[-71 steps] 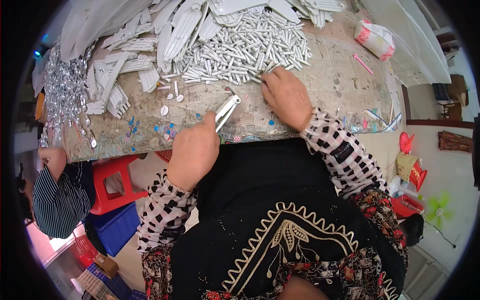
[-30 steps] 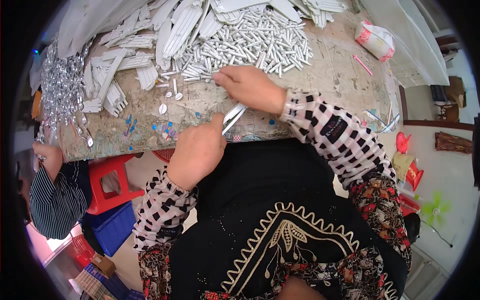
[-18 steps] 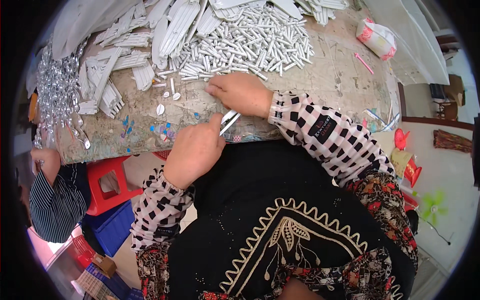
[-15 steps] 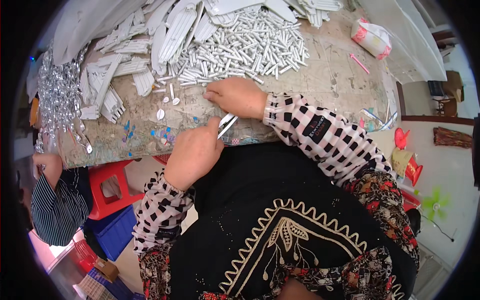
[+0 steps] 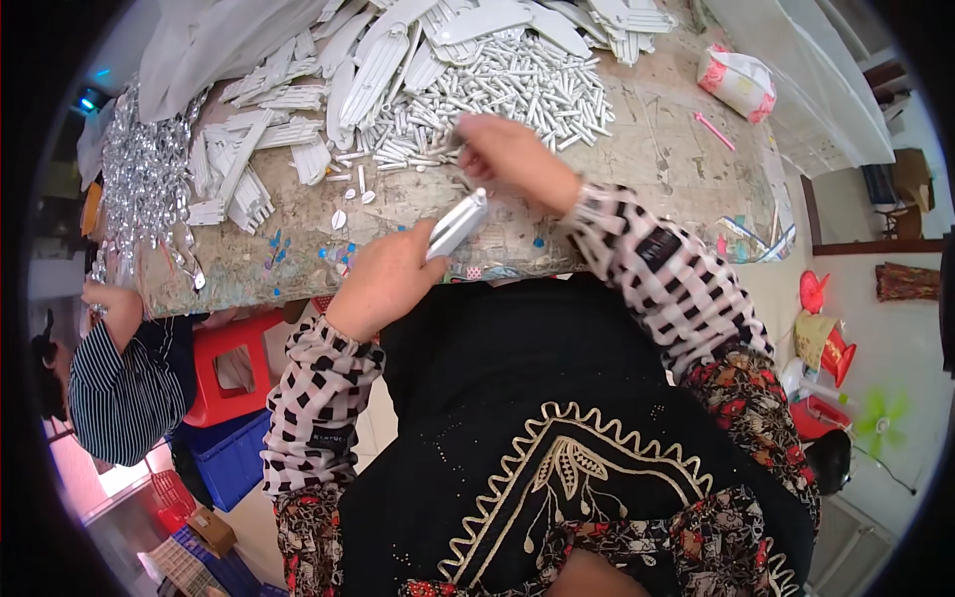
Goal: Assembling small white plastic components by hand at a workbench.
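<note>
My left hand (image 5: 388,271) is closed around a long white plastic piece (image 5: 458,225) with a rounded tip, held at a slant above the table's front edge. Over the near edge of a heap of small white plastic pins (image 5: 532,90) is my right hand (image 5: 512,159). Its fingers are bent and smeared by motion, so whether they grip anything does not show. Flat white plastic blades (image 5: 373,85) lie piled left of the pins. A few loose pins and small white discs (image 5: 339,219) rest on the table between that pile and my left hand.
On the worn table (image 5: 657,169) are a pink-and-white soft package (image 5: 736,82) and a pink stick (image 5: 714,130). Silver shiny strips (image 5: 149,184) hang at the left. Another person's striped sleeve (image 5: 124,398), a red stool (image 5: 234,368) and a blue crate (image 5: 231,460) are below left.
My right hand has moved up and away from my left hand, to the pin heap. The white piece in my left hand has turned and shows more of its length.
</note>
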The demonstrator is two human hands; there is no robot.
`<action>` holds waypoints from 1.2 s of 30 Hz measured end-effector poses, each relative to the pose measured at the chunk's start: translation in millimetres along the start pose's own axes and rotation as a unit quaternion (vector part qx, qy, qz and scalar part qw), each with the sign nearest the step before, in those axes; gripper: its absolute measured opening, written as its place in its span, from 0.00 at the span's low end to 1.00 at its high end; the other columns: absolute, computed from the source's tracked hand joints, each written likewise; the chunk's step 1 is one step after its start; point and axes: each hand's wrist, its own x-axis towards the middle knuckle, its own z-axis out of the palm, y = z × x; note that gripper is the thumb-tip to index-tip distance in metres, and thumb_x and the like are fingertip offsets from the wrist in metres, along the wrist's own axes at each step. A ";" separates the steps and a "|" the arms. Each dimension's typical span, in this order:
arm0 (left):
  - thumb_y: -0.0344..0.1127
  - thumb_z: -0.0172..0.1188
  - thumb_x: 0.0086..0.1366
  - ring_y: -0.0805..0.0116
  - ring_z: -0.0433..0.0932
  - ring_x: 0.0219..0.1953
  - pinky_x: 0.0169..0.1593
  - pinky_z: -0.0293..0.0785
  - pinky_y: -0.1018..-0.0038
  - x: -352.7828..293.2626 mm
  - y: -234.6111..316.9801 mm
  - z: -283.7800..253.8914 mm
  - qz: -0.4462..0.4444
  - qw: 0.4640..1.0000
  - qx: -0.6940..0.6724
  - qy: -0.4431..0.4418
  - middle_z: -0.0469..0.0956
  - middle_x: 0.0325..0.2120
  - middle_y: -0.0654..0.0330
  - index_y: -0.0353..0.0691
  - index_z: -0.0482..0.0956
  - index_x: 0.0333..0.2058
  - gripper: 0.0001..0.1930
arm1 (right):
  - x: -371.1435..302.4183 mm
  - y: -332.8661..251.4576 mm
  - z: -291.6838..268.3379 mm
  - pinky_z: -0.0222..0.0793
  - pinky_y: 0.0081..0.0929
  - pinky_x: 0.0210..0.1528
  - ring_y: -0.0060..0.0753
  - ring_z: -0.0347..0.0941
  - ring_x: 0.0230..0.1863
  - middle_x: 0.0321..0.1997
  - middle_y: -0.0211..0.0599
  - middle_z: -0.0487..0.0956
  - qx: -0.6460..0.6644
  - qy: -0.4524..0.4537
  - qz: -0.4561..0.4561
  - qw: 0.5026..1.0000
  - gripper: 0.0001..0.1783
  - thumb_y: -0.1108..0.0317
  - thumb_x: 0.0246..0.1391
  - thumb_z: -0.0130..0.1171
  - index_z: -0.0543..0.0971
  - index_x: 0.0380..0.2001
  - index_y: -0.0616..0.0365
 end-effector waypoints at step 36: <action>0.49 0.48 0.71 0.63 0.79 0.43 0.49 0.76 0.71 59.6 43.7 80.6 0.033 0.742 -0.665 -0.078 0.76 0.42 0.50 0.30 0.64 0.56 0.27 | -270.0 20.2 -182.2 0.68 0.48 0.36 0.57 0.75 0.33 0.30 0.52 0.78 -0.586 0.336 0.192 0.712 0.15 0.63 0.63 0.47 0.71 0.46 0.64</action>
